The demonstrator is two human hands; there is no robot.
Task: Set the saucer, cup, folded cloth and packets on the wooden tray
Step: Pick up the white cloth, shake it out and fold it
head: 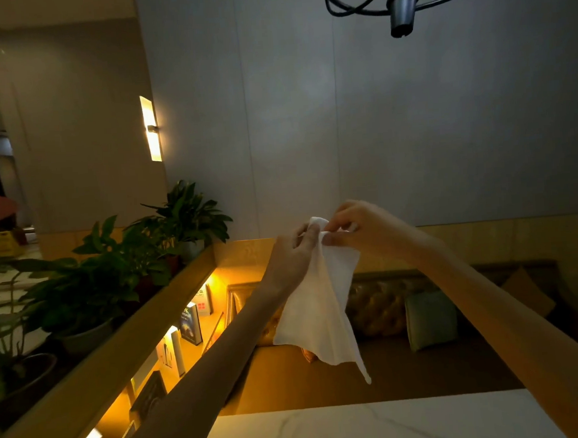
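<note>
A white cloth (320, 305) hangs in the air above the far edge of the table, held up at arm's length. My left hand (293, 255) grips its top edge from the left, and my right hand (359, 229) pinches the same top edge from the right, the two hands almost touching. The cloth droops down in loose folds to a point at the lower right. The saucer, cup, packets and wooden tray are out of view.
A white marble table top (378, 426) shows at the bottom. Beyond it stands a brown bench with cushions (429, 322). A lit shelf with books (189, 323) and potted plants (121, 263) runs along the left. A dark lamp (403, 5) hangs overhead.
</note>
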